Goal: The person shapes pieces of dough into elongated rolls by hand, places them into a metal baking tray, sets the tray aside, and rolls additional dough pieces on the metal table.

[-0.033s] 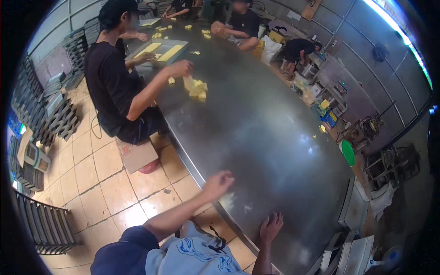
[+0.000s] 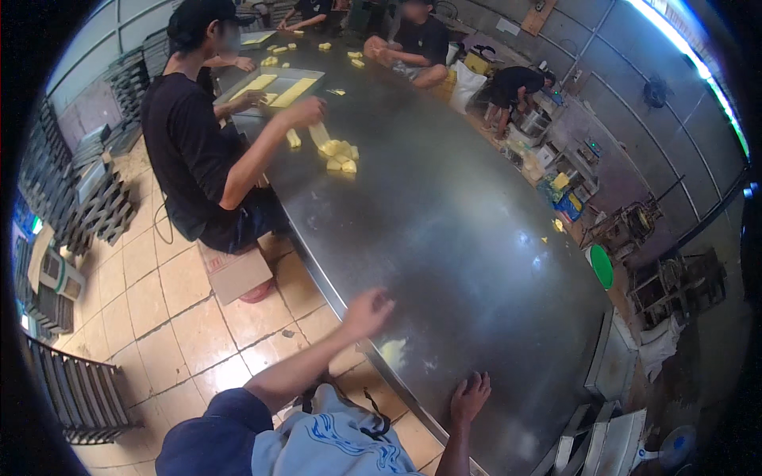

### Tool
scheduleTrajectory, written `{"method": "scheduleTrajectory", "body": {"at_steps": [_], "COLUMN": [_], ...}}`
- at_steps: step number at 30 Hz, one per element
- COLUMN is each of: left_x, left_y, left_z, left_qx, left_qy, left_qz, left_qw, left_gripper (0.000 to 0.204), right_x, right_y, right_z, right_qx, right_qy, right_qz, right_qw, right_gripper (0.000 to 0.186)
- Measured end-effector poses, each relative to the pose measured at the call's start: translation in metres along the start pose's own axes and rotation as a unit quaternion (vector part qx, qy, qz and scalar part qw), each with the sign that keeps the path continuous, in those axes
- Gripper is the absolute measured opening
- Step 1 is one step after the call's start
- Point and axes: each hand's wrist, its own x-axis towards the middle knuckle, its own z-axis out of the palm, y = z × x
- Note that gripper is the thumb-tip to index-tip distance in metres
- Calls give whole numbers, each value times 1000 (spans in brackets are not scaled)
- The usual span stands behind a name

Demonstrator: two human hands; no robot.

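Observation:
My left hand (image 2: 367, 312) hangs over the near left edge of the long metal table (image 2: 444, 230). Its fingers are curled in, and nothing shows in them. Lower right, my right hand (image 2: 471, 397) lies on the tabletop with its fingers apart, holding nothing. Farther up the table is a pile of pale yellow dough pieces (image 2: 340, 155), out of reach of both my hands. A seated co-worker (image 2: 190, 127) in black holds one hand above a pale strip beside that pile. The other hand of this person is at a tray of yellow strips (image 2: 292, 92).
Several metal trays (image 2: 619, 444) lean at the table's lower right, near a green round lid (image 2: 601, 266). Other people sit around the far end. A cardboard box (image 2: 238, 271) under the co-worker stands on the tiled floor. Dark racks (image 2: 75, 385) are at the left.
My left hand has shifted slightly left and up. My right hand stays on the table. The co-worker's hand near the pile has moved a little to the left.

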Motion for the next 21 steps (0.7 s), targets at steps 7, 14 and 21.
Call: {"method": "scheduleTrajectory", "body": {"at_steps": [7, 14, 21], "left_x": [233, 363, 358], "left_y": [-78, -84, -70], "left_z": [-117, -148, -154], "left_qx": [206, 422, 315], "left_qy": [195, 174, 168], "left_qz": [122, 85, 72], "left_qw": [951, 886, 932], "left_gripper": [56, 57, 39], "right_x": [8, 14, 8], "right_y": [-26, -24, -10], "right_z": [10, 17, 22], "right_qx": [-56, -65, -39], "right_qy": [4, 6, 31], "right_qz": [79, 99, 79], "right_qw": [995, 993, 996], "right_gripper": [36, 38, 44]}}
